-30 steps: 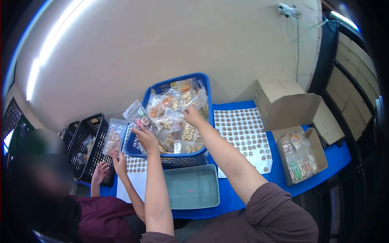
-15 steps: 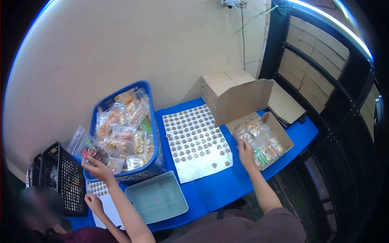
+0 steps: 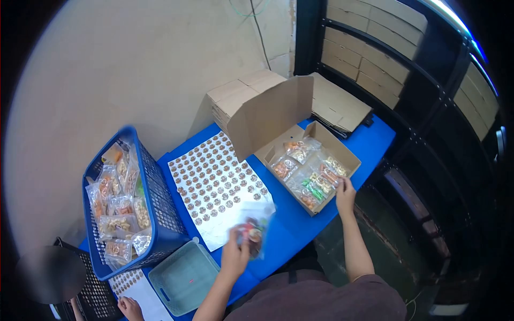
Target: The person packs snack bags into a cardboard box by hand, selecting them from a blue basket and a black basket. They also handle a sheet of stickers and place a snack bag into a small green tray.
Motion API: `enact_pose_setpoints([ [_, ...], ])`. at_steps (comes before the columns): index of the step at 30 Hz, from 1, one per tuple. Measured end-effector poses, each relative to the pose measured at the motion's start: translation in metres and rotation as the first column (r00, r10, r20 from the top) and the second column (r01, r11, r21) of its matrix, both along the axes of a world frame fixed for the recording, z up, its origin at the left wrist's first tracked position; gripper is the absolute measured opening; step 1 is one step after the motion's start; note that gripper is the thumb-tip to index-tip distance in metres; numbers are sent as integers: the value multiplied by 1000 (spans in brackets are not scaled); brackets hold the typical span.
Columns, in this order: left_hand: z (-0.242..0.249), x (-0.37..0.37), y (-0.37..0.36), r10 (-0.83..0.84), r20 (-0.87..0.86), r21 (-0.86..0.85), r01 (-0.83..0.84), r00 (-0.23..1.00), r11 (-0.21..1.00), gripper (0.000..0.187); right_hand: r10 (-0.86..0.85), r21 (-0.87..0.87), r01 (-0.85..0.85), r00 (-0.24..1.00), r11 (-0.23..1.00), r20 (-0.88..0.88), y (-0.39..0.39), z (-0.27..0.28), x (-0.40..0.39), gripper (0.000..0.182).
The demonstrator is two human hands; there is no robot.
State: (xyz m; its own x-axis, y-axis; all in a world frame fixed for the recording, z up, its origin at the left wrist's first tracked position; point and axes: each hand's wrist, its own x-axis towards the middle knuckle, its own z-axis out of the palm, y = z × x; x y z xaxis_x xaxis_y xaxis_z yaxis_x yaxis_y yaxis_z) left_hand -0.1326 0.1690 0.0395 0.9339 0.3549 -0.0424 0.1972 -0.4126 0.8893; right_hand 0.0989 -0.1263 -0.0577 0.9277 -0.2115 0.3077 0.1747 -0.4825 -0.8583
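My left hand (image 3: 234,255) is closed on a clear plastic packet (image 3: 257,236) with dark and red contents, blurred by motion. It hangs over the near end of the white sheet of round stickers (image 3: 217,179). On the right, an open cardboard box (image 3: 336,143) holds several clear snack packets (image 3: 317,181) with orange, green and pale pieces. My right hand (image 3: 346,197) has its fingers bent over the box's near right edge, beside the packets; its fingertips are partly hidden.
A blue basket (image 3: 168,214) full of snack packets stands left, with a grey-green tray (image 3: 184,278) before it. Another person's hand (image 3: 130,308) rests near a second sticker sheet (image 3: 140,294). Flattened cardboard (image 3: 340,101) lies behind the box; a black basket (image 3: 96,278) is far left.
My left hand has carried the packet from the blue basket rightward to the sticker sheet. My right hand has shifted from the box's left side to its near right edge. The view has turned right.
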Motion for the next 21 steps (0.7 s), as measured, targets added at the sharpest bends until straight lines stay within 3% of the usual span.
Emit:
enact_pose_setpoints([
  [1, -13, -1, -6, -112, -152, -57, 105, 982, 993, 32, 79, -104, -74, 996, 992, 50, 9, 2, 10, 20],
  [2, -27, -4, -11, -174, -89, -59, 169, 981, 984, 34, 155, -207, -140, 986, 968, 57, 17, -5, 26, 21],
  [3, -37, -7, -14, -187, -105, -102, 177, 977, 979, 33, 177, -200, -161, 982, 966, 67, 24, -11, 45, 21],
  [5, -36, -12, -23, -29, -158, -133, 8, 987, 991, 32, 484, -380, -482, 870, 789, -96, 40, -15, 78, 26],
  [6, -44, -13, -26, -14, -161, -128, -6, 987, 992, 32, 497, -375, -494, 862, 785, -95, 50, -20, 94, 26],
  [8, -70, -14, -29, 278, -71, -104, -284, 958, 953, 30, 518, -490, -506, 846, 710, -123, 69, -29, 132, 38],
  [9, -91, -14, -28, 381, -47, -217, -382, 923, 898, 31, 534, -496, -519, 836, 696, -127, 75, -33, 153, 38],
  [11, -118, -12, -30, 574, -14, -296, -551, 819, 780, 30, 536, -733, -315, 840, 603, 79, 77, -50, 189, 50],
  [12, -100, 0, -44, 628, 3, -366, -584, 778, 725, 28, 535, -794, -263, 840, 548, 91, 71, -74, 208, 55],
  [13, -82, 14, -54, 683, 24, -433, -608, 730, 665, 27, 551, -793, -277, 830, 542, 87, 65, -73, 216, 55],
  [15, -104, 26, -60, 726, 37, -400, -656, 686, 640, 26, 599, -634, -602, 758, 486, -260, 56, -68, 236, 47],
  [16, -113, 26, -70, 758, 32, -366, -698, 651, 615, 25, 619, -637, -620, 737, 458, -271, 46, -65, 236, 47],
  [19, -82, 63, -105, 766, 30, -444, -678, 642, 586, 24, 615, -474, -619, 766, 625, -189, 27, -47, 244, 38],
  [20, -105, 69, -110, 789, 65, -536, -645, 611, 544, 24, 615, -443, -594, 780, 672, -112, 22, -48, 253, 35],
  [21, -113, 76, -115, 759, 110, -552, -595, 642, 584, 26, 638, -466, -593, 766, 657, -76, 22, -39, 272, 35],
])
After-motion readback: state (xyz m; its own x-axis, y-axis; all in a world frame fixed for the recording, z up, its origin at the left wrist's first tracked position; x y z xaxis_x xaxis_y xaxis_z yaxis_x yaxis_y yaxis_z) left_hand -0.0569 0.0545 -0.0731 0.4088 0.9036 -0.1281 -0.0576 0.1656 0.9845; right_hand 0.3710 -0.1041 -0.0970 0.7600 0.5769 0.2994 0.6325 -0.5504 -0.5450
